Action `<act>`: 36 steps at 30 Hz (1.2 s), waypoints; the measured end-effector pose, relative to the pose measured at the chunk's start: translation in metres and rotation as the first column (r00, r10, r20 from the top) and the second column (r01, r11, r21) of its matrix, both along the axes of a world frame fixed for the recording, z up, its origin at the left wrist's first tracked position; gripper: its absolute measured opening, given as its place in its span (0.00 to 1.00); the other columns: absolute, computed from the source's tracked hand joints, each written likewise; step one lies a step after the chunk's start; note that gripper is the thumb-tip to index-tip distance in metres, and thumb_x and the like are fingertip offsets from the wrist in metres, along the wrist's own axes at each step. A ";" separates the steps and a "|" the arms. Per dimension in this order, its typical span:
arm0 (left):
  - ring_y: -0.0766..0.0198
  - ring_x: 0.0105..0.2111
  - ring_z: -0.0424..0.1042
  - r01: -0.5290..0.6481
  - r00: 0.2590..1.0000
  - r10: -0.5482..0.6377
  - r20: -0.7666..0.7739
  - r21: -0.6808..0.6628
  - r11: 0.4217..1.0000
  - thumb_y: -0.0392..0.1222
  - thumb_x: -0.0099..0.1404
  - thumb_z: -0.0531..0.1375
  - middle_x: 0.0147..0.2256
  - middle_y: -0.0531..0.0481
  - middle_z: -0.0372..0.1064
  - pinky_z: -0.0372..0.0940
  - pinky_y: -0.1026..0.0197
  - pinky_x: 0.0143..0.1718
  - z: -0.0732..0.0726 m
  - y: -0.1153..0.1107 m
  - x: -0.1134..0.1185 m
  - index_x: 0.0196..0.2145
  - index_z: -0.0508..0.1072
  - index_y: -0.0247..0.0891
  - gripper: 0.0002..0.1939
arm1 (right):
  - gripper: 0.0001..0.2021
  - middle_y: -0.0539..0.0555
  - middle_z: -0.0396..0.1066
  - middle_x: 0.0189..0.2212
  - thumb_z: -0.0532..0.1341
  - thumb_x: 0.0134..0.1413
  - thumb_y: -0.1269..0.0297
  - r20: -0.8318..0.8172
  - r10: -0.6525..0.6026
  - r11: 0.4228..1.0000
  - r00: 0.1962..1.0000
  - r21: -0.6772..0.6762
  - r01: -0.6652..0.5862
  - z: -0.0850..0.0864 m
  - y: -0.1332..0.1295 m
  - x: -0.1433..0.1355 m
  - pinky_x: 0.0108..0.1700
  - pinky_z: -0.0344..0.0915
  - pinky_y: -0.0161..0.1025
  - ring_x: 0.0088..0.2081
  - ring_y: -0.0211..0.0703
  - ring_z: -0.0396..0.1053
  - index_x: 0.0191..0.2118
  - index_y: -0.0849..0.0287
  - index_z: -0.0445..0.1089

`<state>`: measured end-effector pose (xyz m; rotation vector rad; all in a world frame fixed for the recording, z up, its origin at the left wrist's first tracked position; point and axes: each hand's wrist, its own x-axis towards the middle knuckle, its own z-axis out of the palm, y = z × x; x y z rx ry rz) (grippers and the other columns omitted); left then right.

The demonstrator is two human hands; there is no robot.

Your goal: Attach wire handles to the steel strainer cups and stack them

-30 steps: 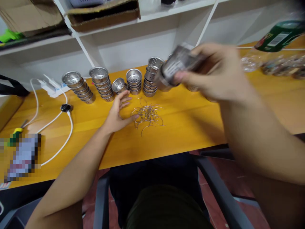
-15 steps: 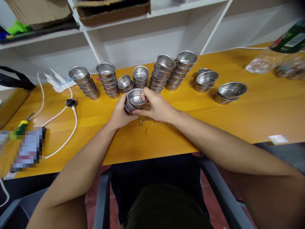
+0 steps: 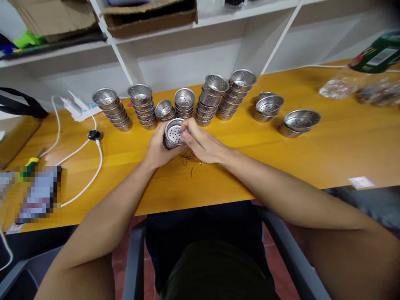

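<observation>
Head camera: orange table [image 3: 340, 150] with metal cups [image 3: 173, 133], white shelves [image 3: 218, 17] behind

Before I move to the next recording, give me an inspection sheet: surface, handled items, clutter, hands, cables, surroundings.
Surface: yellow-orange tabletop, small card at its front edge.
Handled items: perforated metal cup; stacked cups behind it; curved wires partly hidden by the right hand.
Clutter: green-and-yellow screwdriver at left, green-labelled bottle at right.
Hands: left hand grips the cup; right hand's fingers bunch at its rim, anything pinched there unclear.
Cables: white cables loop across the left side near a power strip.
Surroundings: white shelving behind, cardboard box on it.
</observation>
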<state>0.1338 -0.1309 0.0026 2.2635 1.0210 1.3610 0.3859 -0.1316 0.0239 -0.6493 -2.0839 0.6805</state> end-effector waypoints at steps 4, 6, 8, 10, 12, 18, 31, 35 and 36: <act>0.45 0.61 0.89 -0.111 0.991 0.110 -0.069 -0.005 0.994 0.50 0.69 0.82 0.65 0.40 0.89 0.86 0.45 0.64 0.006 -0.005 0.002 0.73 0.78 0.41 0.40 | 0.16 0.66 0.76 0.68 0.65 0.87 0.51 -0.153 -0.173 0.975 0.973 0.111 0.191 -0.010 0.008 -0.005 0.67 0.82 0.66 0.61 0.61 0.80 0.66 0.49 0.63; 0.42 0.64 0.89 -0.123 0.985 0.127 -0.114 0.042 0.992 0.46 0.66 0.82 0.67 0.40 0.88 0.86 0.43 0.67 0.010 -0.009 0.003 0.74 0.78 0.42 0.42 | 0.16 0.63 0.76 0.63 0.67 0.80 0.58 -0.173 -0.224 0.960 0.959 0.130 0.248 -0.012 0.013 -0.005 0.64 0.84 0.66 0.60 0.61 0.80 0.64 0.49 0.65; 0.40 0.68 0.88 -0.112 0.979 0.126 -0.157 0.096 0.989 0.42 0.66 0.81 0.70 0.40 0.87 0.85 0.41 0.70 0.013 -0.014 0.006 0.76 0.78 0.43 0.44 | 0.15 0.60 0.75 0.58 0.67 0.76 0.62 -0.165 -0.233 0.957 0.958 0.136 0.256 -0.010 0.016 -0.003 0.60 0.85 0.63 0.57 0.60 0.79 0.61 0.48 0.67; 0.38 0.72 0.86 -0.110 0.972 0.130 -0.197 0.111 0.988 0.41 0.66 0.81 0.74 0.39 0.85 0.83 0.39 0.75 0.015 -0.018 0.009 0.78 0.76 0.45 0.46 | 0.13 0.58 0.76 0.54 0.65 0.75 0.67 -0.159 -0.226 0.956 0.961 0.156 0.250 -0.006 0.016 -0.001 0.60 0.84 0.62 0.54 0.58 0.79 0.59 0.48 0.68; 0.38 0.74 0.85 -0.124 0.966 0.142 -0.218 0.098 0.988 0.40 0.67 0.81 0.76 0.40 0.83 0.82 0.38 0.77 0.014 -0.019 0.011 0.81 0.74 0.47 0.48 | 0.12 0.58 0.76 0.54 0.65 0.75 0.68 -0.145 -0.230 0.948 0.962 0.190 0.255 -0.001 0.013 0.001 0.61 0.83 0.62 0.53 0.58 0.78 0.58 0.48 0.70; 0.37 0.68 0.89 -0.132 0.973 0.147 -0.180 0.091 0.987 0.40 0.61 0.83 0.72 0.40 0.87 0.84 0.39 0.71 0.007 -0.013 0.009 0.79 0.79 0.45 0.51 | 0.09 0.56 0.79 0.47 0.63 0.78 0.68 -0.060 -0.234 0.948 0.970 0.207 0.241 0.008 0.007 0.004 0.55 0.79 0.56 0.47 0.56 0.78 0.56 0.49 0.75; 0.37 0.71 0.87 -0.174 0.967 0.172 -0.188 0.006 0.985 0.45 0.67 0.84 0.74 0.40 0.86 0.84 0.39 0.73 0.009 -0.017 0.014 0.81 0.80 0.48 0.47 | 0.07 0.44 0.60 0.29 0.63 0.82 0.56 -0.267 -0.151 0.986 0.952 -0.116 0.123 -0.015 0.023 -0.010 0.38 0.59 0.48 0.30 0.46 0.61 0.54 0.52 0.74; 0.36 0.70 0.88 -0.157 0.978 0.154 -0.137 -0.009 0.988 0.47 0.68 0.84 0.72 0.38 0.87 0.84 0.37 0.73 0.004 -0.013 0.011 0.79 0.80 0.46 0.46 | 0.16 0.44 0.60 0.30 0.65 0.84 0.42 -0.342 -0.158 0.979 0.926 -0.174 0.103 -0.019 0.019 -0.019 0.35 0.59 0.47 0.29 0.47 0.61 0.55 0.48 0.69; 0.36 0.69 0.88 -0.156 0.981 0.153 -0.120 -0.021 0.987 0.48 0.67 0.84 0.72 0.37 0.87 0.83 0.36 0.74 0.003 -0.011 0.010 0.79 0.81 0.46 0.45 | 0.19 0.44 0.59 0.31 0.64 0.85 0.37 -0.371 -0.185 0.974 0.910 -0.190 0.120 -0.018 0.018 -0.021 0.34 0.59 0.47 0.29 0.47 0.60 0.56 0.47 0.67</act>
